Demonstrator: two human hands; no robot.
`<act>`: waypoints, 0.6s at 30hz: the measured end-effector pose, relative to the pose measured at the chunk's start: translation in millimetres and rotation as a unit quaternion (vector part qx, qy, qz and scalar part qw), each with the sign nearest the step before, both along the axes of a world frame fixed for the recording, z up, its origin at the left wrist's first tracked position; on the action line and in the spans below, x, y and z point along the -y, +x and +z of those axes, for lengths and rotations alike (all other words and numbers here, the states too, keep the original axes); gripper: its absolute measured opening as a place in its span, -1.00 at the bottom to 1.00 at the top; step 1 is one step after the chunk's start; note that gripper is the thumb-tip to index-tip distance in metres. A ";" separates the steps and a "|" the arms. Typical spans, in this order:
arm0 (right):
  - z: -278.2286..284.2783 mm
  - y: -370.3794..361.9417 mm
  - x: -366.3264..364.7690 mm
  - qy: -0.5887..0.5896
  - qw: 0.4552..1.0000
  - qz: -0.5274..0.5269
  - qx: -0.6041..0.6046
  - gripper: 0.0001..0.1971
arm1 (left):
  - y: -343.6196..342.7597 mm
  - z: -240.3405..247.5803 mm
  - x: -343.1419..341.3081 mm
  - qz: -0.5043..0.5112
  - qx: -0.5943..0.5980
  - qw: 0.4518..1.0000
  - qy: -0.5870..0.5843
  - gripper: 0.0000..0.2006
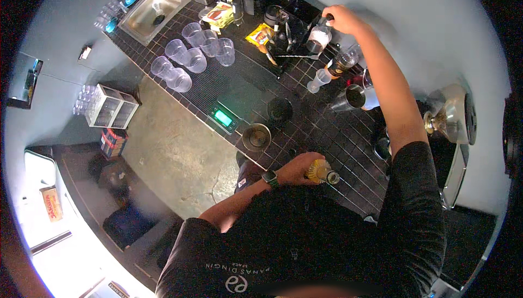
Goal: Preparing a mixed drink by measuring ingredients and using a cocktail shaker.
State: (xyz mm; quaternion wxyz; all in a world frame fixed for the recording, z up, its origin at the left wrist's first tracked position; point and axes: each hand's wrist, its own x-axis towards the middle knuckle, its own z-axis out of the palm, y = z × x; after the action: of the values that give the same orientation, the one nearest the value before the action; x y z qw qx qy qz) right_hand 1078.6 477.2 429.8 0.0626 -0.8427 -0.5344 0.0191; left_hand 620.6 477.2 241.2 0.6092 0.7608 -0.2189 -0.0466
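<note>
Bare tiles (359, 170) border left grip (295, 170), clasping yellow bottle (316, 171) near counter edge (260, 163); right grip (344, 20) clasps clear bottle (320, 38)

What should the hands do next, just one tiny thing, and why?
Maybe the left hand could set its yellowish bottle down on the black tiled counter. The right hand is stretched out at the top of a clear bottle, so both hands look busy, and putting one bottle down would free a hand.
</note>
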 end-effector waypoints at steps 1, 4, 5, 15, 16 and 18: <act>3.6 -5.9 -6.3 -0.028 0.998 -0.063 0.000 -0.62 | -0.2 -6.4 2.8 0.000 -0.010 1.000 -0.011 -0.21; 10.2 -18.1 -9.7 -0.051 0.988 -0.144 0.019 -0.56 | -2.4 -9.7 2.8 0.010 0.013 1.000 -0.015 -0.20; 10.6 -21.9 -9.4 -0.045 0.985 -0.162 0.039 -0.51 | -4.0 -8.0 1.6 0.022 0.046 0.999 -0.006 -0.16; 17.4 -22.7 20.4 -0.044 0.964 -0.248 0.082 -0.35 | 7.1 -9.3 5.4 -0.015 0.013 1.000 -0.014 -0.17; 29.0 -34.3 24.4 0.036 0.963 -0.251 0.085 -0.36 | 5.1 -7.2 5.0 -0.011 0.001 1.000 -0.009 -0.17; 59.2 -67.7 48.5 0.199 0.950 -0.229 0.074 -0.43 | 3.4 -6.2 5.8 -0.011 -0.011 1.000 -0.004 -0.17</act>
State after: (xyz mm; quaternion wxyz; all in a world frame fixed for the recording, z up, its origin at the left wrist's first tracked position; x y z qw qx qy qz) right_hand 1010.9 428.6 489.1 0.1925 -0.9119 -0.3229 -0.1647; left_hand 623.9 471.4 234.9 0.6145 0.7550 -0.2205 -0.0610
